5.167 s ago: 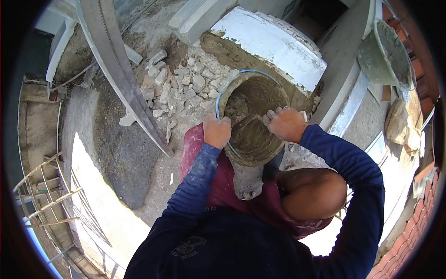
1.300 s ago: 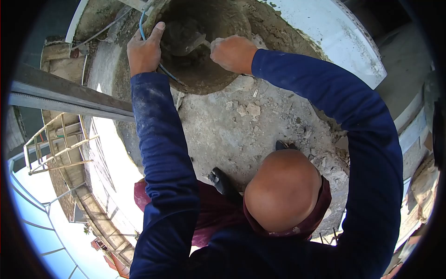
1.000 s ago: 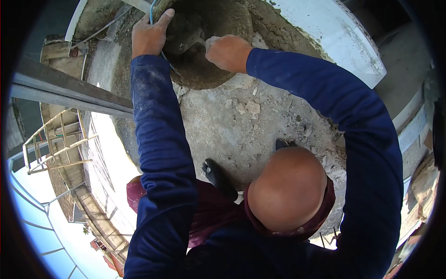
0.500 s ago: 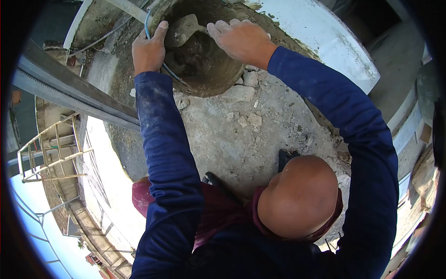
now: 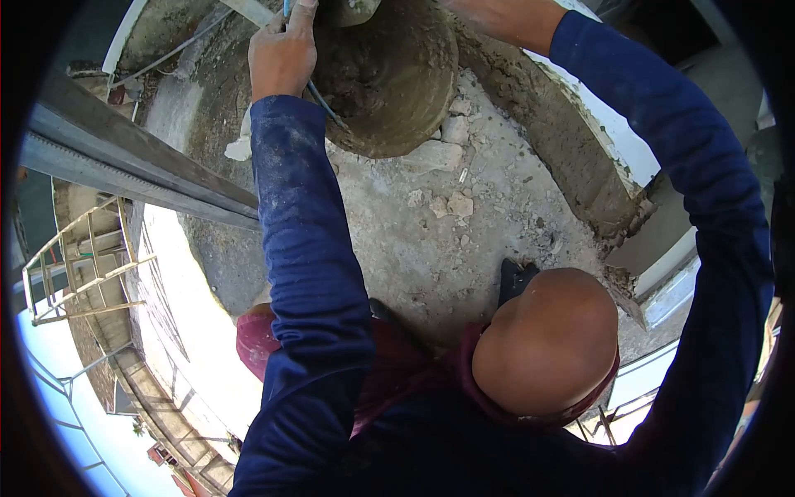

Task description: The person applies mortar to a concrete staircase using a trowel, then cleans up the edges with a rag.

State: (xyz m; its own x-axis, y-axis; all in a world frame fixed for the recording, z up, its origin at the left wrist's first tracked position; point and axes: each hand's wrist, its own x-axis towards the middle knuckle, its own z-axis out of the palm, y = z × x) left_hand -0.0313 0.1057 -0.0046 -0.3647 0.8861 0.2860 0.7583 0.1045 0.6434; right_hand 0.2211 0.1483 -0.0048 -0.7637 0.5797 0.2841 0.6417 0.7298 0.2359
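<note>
- At the left of the frame, a long grey beam (image 5: 141,170) is slanting towards my sleeve, and a pale slatted frame (image 5: 89,263) is standing beyond it.
- At the upper left of centre, my left hand (image 5: 281,62) is gripping the rim of the bucket beside its blue handle (image 5: 325,103); the fingers are curling over the edge, thumb uppermost.
- At the top centre, the mud-coated bucket (image 5: 426,91) is opening towards me, its far side running out of view. A trowel blade (image 5: 354,11) is showing inside, near my left thumb, cut off by the top edge.
- Just below the bucket, pale rubble (image 5: 435,156) is lying on the concrete floor (image 5: 397,224).
- At the upper right of centre, my right hand (image 5: 513,18) is reaching past the bucket's mouth. Its fingertips are leaving the frame, so I can't tell whether they're open or holding anything.
- I judge that I'm steadying the bucket while working at its mouth; that is calling for a firm left grip.
- Farther right, a rough, muddy strip (image 5: 571,145) is running alongside a white panel (image 5: 633,157).
</note>
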